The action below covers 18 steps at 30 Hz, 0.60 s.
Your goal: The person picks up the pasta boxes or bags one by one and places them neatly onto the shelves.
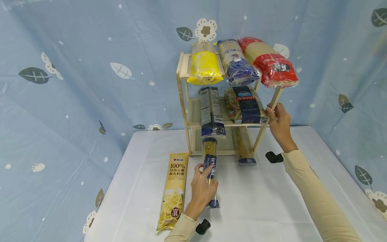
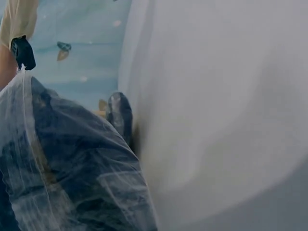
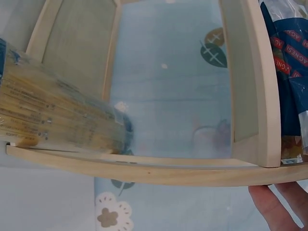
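In the head view my left hand (image 1: 202, 190) holds a clear spaghetti pack (image 1: 209, 148) with a dark blue label. The pack's far end points at the rack's bottom tier, just below a dark blue pasta pack (image 1: 211, 111) that juts from the middle tier. Its blue wrapper end (image 2: 77, 154) fills the lower left of the left wrist view. My right hand (image 1: 280, 126) grips the right front post of the wooden rack (image 1: 259, 137), near the middle tier. Fingers (image 3: 272, 207) show against that post in the right wrist view.
On the top tier lie a yellow pack (image 1: 206, 67), a blue one (image 1: 237, 64) and a red one (image 1: 273, 64). An Agnesi pasta bag (image 1: 246, 104) sits mid-tier. Another spaghetti pack (image 1: 244, 144) lies bottom right. A yellow noodle pack (image 1: 173, 191) rests on the white table (image 1: 136, 188).
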{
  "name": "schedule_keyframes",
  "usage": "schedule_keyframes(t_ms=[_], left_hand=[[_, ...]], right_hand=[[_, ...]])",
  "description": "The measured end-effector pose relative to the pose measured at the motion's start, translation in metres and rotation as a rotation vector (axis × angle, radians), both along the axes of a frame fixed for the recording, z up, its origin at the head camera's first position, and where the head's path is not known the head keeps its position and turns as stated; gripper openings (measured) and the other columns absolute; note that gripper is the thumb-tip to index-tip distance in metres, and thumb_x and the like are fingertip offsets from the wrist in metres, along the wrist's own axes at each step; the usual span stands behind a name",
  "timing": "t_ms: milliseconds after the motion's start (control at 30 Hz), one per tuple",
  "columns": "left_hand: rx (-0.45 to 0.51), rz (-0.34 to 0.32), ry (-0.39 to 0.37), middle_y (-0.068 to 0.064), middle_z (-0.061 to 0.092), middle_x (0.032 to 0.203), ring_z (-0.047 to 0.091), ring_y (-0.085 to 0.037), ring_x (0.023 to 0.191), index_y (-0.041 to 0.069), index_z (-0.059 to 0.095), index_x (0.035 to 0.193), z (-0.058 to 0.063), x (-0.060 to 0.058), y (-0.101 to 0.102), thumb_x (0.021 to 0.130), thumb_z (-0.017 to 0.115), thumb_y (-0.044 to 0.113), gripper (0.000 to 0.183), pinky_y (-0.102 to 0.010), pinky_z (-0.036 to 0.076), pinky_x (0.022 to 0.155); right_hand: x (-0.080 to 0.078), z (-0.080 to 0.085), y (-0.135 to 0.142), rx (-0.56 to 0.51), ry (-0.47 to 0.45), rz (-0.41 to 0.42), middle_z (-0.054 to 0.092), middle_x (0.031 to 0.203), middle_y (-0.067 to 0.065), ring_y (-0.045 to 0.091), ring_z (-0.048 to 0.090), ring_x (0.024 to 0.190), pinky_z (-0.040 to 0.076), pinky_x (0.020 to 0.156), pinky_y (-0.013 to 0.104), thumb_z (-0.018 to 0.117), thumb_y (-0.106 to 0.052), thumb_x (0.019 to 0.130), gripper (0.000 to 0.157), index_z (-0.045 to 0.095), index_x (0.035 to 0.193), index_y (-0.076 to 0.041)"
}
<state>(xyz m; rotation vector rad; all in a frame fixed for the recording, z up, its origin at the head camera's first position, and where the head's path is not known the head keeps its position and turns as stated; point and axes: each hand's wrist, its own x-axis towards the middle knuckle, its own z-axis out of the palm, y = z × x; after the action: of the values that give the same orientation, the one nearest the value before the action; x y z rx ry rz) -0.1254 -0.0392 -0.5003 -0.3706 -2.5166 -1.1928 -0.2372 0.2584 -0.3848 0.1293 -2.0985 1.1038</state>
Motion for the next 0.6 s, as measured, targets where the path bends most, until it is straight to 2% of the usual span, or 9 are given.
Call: schedule_keyframes(t_ms=[133, 300, 467, 600], left_hand=[[-0.011, -0.019, 0.017, -0.017, 0.048, 0.124, 0.054, -0.02, 0.077, 0.013, 0.067, 0.121, 0.005, -0.015, 0.012, 0.066, 0.07, 0.004, 0.055, -0.024, 0.043, 0.051], [-0.025, -0.034, -0.014, -0.018, 0.047, 0.125, 0.056, -0.022, 0.08, 0.013, 0.066, 0.122, 0.007, -0.03, 0.027, 0.069, 0.071, 0.006, 0.054, -0.031, 0.048, 0.056], [-0.048, -0.025, -0.035, -0.02, 0.048, 0.126, 0.059, -0.026, 0.084, 0.013, 0.067, 0.122, 0.007, -0.044, 0.041, 0.071, 0.071, 0.009, 0.051, -0.039, 0.051, 0.06], [-0.063, -0.016, -0.039, -0.02, 0.049, 0.125, 0.06, -0.028, 0.083, 0.015, 0.066, 0.122, 0.007, -0.056, 0.048, 0.072, 0.07, 0.01, 0.051, -0.041, 0.051, 0.06]], right_hand=[[0.0, 0.001, 0.001, 0.0, -0.017, -0.001, 0.065, 0.097, 0.021, -0.013, 0.052, 0.082, 0.041, 0.054, 0.006, 0.049, -0.016, 0.1, 0.025, 0.055, 0.113, 0.004], [-0.001, 0.0, 0.002, 0.001, -0.023, 0.006, 0.066, 0.096, 0.02, -0.011, 0.053, 0.082, 0.041, 0.053, 0.008, 0.049, -0.015, 0.1, 0.024, 0.056, 0.113, 0.004], [-0.001, 0.0, 0.004, 0.003, -0.021, 0.017, 0.066, 0.095, 0.02, -0.01, 0.053, 0.081, 0.041, 0.053, 0.009, 0.049, -0.015, 0.1, 0.025, 0.056, 0.113, 0.005], [-0.002, -0.001, 0.004, 0.01, -0.021, 0.015, 0.066, 0.094, 0.02, -0.01, 0.053, 0.081, 0.041, 0.054, 0.008, 0.049, -0.015, 0.1, 0.024, 0.056, 0.113, 0.004]])
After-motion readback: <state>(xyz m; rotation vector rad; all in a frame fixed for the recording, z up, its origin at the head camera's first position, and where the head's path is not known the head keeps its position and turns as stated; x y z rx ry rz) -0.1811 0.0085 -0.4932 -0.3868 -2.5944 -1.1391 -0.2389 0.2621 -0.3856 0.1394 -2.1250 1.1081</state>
